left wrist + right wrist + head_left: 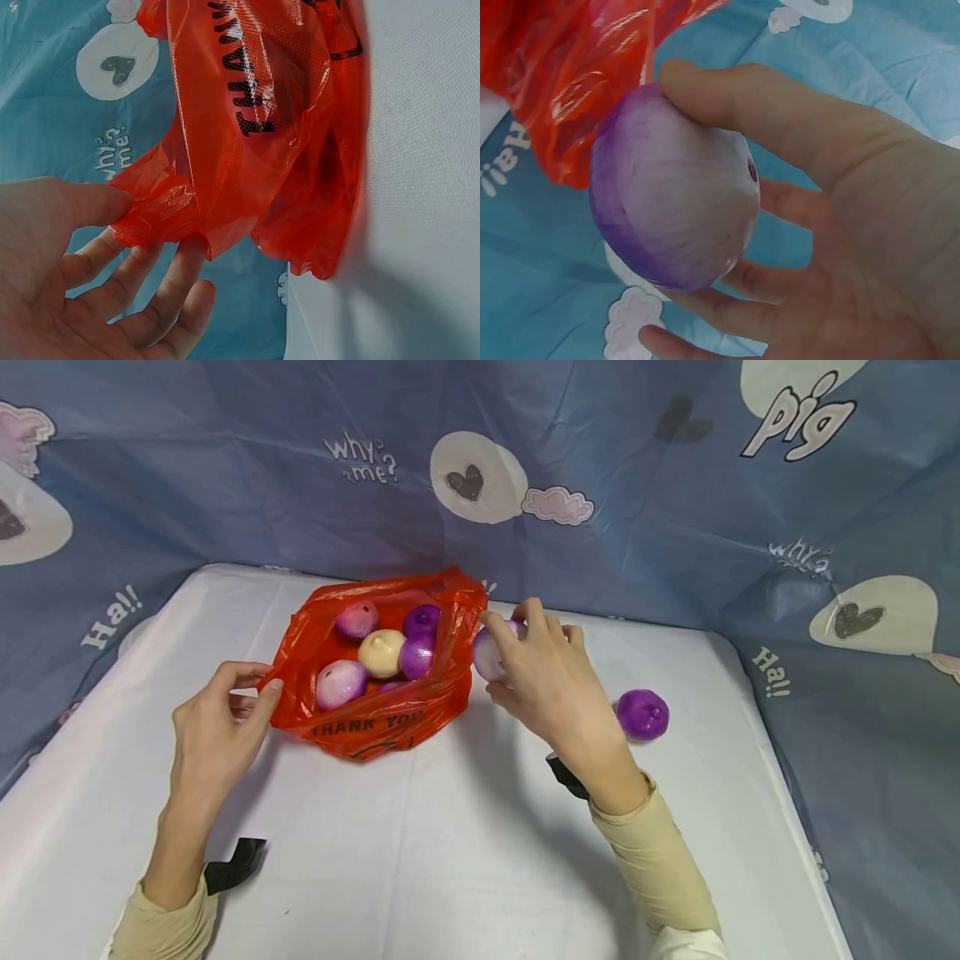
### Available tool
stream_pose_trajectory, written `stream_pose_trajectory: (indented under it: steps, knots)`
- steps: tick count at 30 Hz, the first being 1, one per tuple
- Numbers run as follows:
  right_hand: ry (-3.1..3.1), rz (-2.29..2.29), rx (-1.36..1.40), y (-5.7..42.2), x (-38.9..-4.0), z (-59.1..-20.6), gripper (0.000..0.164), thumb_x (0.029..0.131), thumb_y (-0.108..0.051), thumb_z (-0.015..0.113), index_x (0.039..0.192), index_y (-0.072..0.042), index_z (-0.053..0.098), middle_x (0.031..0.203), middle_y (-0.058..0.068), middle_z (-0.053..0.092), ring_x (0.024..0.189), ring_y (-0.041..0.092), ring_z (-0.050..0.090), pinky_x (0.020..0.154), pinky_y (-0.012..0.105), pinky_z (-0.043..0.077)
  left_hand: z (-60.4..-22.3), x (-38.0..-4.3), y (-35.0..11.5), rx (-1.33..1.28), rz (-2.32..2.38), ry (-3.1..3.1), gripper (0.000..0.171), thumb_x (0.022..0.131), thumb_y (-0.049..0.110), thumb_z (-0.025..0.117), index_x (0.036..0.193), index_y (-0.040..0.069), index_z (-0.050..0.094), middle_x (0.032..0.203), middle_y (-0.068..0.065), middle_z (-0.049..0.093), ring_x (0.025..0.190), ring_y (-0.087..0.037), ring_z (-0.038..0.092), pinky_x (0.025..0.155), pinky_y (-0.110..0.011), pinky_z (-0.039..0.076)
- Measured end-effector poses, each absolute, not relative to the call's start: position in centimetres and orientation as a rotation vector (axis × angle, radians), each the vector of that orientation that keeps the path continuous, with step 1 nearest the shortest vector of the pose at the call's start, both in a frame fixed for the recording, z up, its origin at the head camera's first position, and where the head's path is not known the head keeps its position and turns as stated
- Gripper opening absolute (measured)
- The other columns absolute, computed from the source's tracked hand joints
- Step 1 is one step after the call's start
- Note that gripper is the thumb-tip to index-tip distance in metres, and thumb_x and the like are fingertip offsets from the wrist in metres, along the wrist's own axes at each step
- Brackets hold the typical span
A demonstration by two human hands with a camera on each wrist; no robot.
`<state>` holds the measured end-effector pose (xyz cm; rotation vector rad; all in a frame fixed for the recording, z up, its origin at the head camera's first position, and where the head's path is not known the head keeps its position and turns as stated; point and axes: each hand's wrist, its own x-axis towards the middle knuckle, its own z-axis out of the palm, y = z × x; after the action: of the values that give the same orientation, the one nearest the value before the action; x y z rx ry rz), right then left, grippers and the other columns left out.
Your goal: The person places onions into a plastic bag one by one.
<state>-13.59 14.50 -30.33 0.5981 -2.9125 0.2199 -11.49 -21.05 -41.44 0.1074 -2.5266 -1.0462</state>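
Note:
A red plastic bag (360,739) printed "THANK YOU" stands with its mouth spread wide. Inside lie several toy onions: a pale yellow one (381,653), a pink-white one (341,684), a pink one (357,620) and purple ones (417,657). At the bag's left edge my left hand (213,735) pinches the rim between thumb and fingers; the left wrist view shows the film (161,202) bunched there. My right hand (551,681) grips a purple-and-white onion (675,191) just outside the bag's right side, its thumb across the top in the right wrist view.
Another purple onion (642,715) sits on the white table (420,852), right of my right hand. Behind and beside the table hangs a blue printed cloth (637,485). Black straps (236,866) show at both wrists.

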Motion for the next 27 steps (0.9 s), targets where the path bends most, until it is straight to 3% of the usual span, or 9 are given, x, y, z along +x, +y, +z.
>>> stream_pose_trajectory:
  steps: [8, 16, 27]
  knots:
    - [-2.853, 0.176, 0.731, 12.6, -14.6, -29.7, 0.064, 0.087, -0.024, 0.089, 0.141, -0.022, 0.056, 0.136, 0.017, 0.061, 0.112, 0.037, 0.064, 0.095, 0.053, 0.05, -41.5, -11.6, -21.1, 0.103, -1.052, -2.526, 0.029, 0.102, 0.025, 0.07, 0.125, 0.007, 0.073, 0.114, -0.018, 0.082, 0.077, 0.032, 0.046, 0.076, 0.005, 0.038]
    - [-2.808, 0.153, 0.848, 9.1, -16.9, -30.5, 0.068, 0.089, -0.031, 0.087, 0.149, -0.026, 0.055, 0.144, 0.011, 0.059, 0.13, 0.032, 0.061, 0.1, 0.051, 0.048, -41.5, -11.5, -21.2, 0.115, -1.056, -2.529, 0.03, 0.102, 0.026, 0.069, 0.126, 0.008, 0.073, 0.115, -0.018, 0.082, 0.078, 0.032, 0.046, 0.076, 0.005, 0.038]
    - [-2.74, 0.084, 0.986, 5.6, -18.4, -32.7, 0.065, 0.093, -0.044, 0.083, 0.15, -0.029, 0.055, 0.142, 0.009, 0.061, 0.125, 0.03, 0.066, 0.101, 0.047, 0.053, -41.6, -11.5, -21.1, 0.103, -1.056, -2.522, 0.03, 0.102, 0.025, 0.07, 0.126, 0.007, 0.073, 0.115, -0.019, 0.081, 0.078, 0.032, 0.046, 0.076, 0.006, 0.038]
